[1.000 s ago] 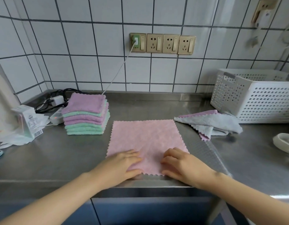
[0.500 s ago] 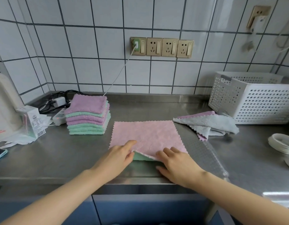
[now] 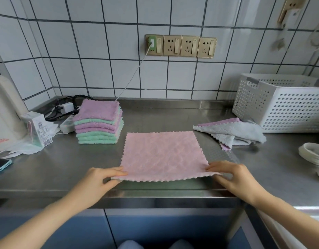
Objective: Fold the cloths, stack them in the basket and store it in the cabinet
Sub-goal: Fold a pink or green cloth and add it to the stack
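Two hands pinch the near corners of one pink cloth on the counter.

The left hand pinches the near left corner, the right hand the near right one, lifting that edge slightly; the rest lies flat beyond them. Beyond the left hand stands one stack of about seven folded cloths, purple and green. Beyond the right hand lies one loose heap, grey with purple, touching one white basket. Four sockets sit on the wall.
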